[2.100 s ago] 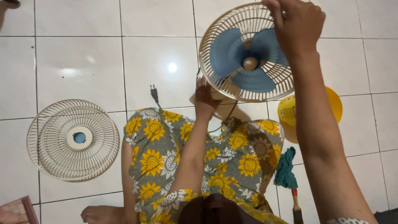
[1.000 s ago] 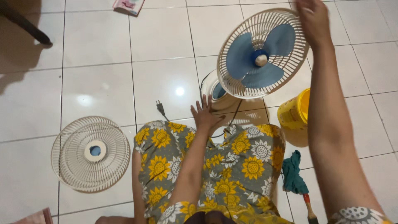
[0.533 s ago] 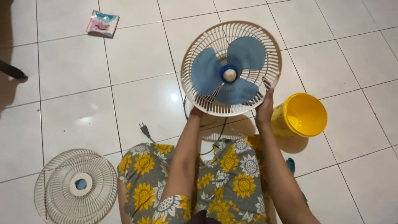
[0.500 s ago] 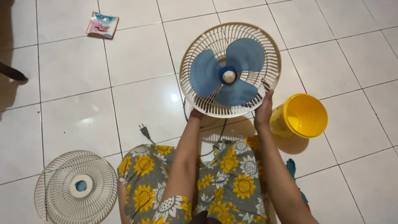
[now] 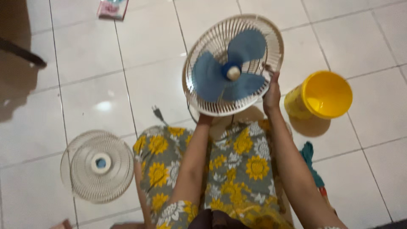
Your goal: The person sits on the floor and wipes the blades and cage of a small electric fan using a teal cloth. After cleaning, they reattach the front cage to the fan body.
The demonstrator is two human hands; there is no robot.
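The person sits on a white tiled floor (image 5: pixel 85 76) with a small fan (image 5: pixel 232 65) held up in front of the lap. The fan's cream rear guard is in place; three blue blades and a pale centre cap are exposed, with no front cover over them.

The right hand (image 5: pixel 271 95) is at the lower right rim of the guard, fingers reaching up against the wires; its grip appears closed on the rim, though the fingertips are partly blurred. The left hand (image 5: pixel 204 120) is under the lower left edge of the guard, mostly hidden behind it; whether that grip is closed cannot be told.

A detached cream front grille (image 5: pixel 98 164) with a blue centre lies flat on the floor, well apart from the fan, to the person's left. A black plug (image 5: pixel 157 113) lies on the floor near the left knee. A yellow bucket (image 5: pixel 323 95) stands just beside the right hand. A teal cloth (image 5: pixel 309 163) lies by the right forearm, and a red-handled tool (image 5: pixel 324 193) shows just beyond it. A small pink packet (image 5: pixel 112 8) lies at the top edge of the view.
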